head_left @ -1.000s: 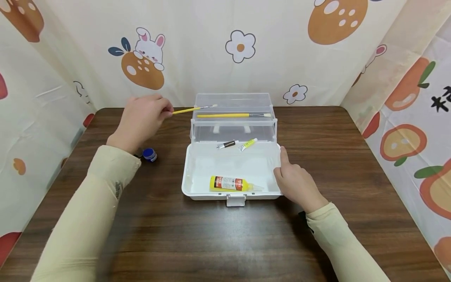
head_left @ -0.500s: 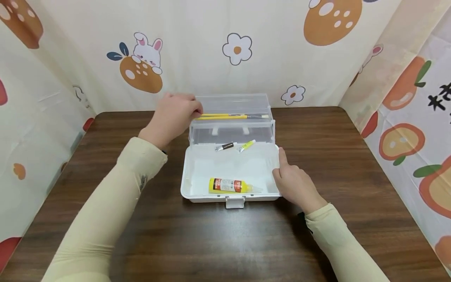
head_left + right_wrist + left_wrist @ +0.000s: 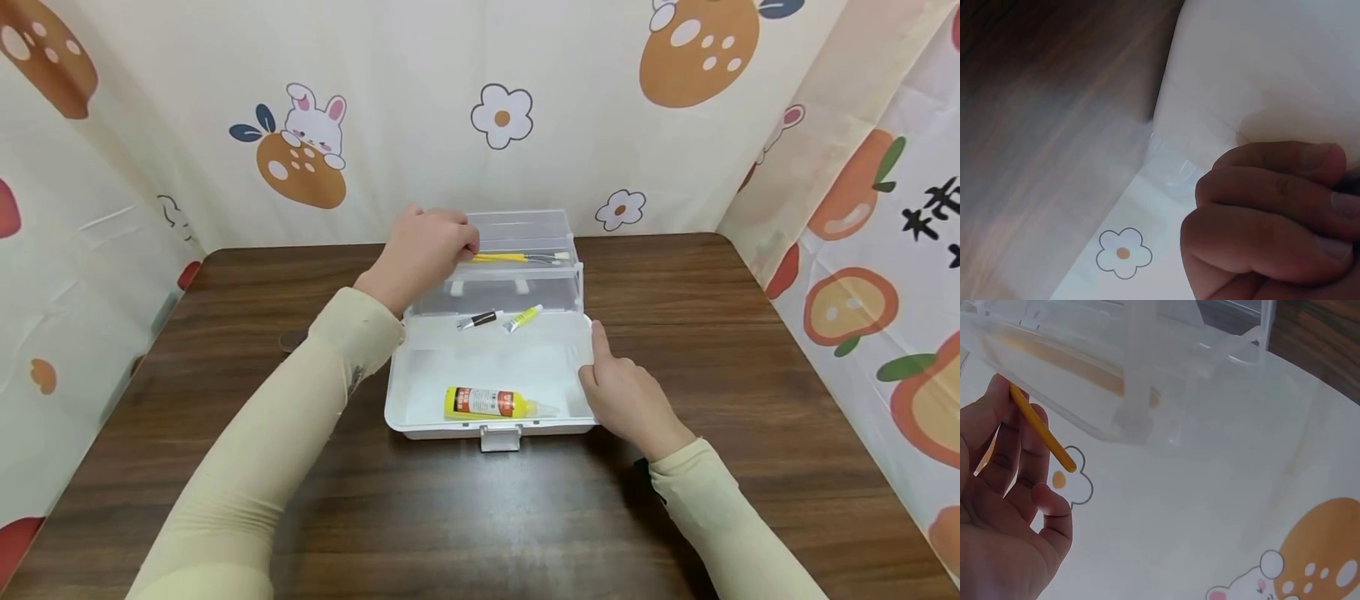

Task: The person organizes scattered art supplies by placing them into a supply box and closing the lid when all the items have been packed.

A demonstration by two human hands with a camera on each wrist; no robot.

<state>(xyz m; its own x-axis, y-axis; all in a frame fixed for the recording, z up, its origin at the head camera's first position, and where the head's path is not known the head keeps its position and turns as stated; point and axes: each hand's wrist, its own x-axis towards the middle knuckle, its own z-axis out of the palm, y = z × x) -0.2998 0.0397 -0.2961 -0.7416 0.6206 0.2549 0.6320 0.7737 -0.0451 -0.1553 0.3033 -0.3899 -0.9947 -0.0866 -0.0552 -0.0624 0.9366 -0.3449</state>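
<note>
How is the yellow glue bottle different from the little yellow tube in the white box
The yellow glue bottle is much bigger than the little yellow tube. The bottle lies level near the front wall; the tube lies slanted near the back. The bottle carries a red label; the tube shows none. Both lie flat in the white box.

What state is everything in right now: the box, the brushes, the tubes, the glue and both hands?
Storage box: open, lid up, clear tray raised.
Yellow paintbrushes: lying in the clear tray; one is pinched by the left hand.
Glue bottle: lying on its side in the box, capped.
Two small tubes: lying at the back of the box.
Left hand: over the tray, holding a brush handle.
Right hand: resting against the box's right edge.
</note>
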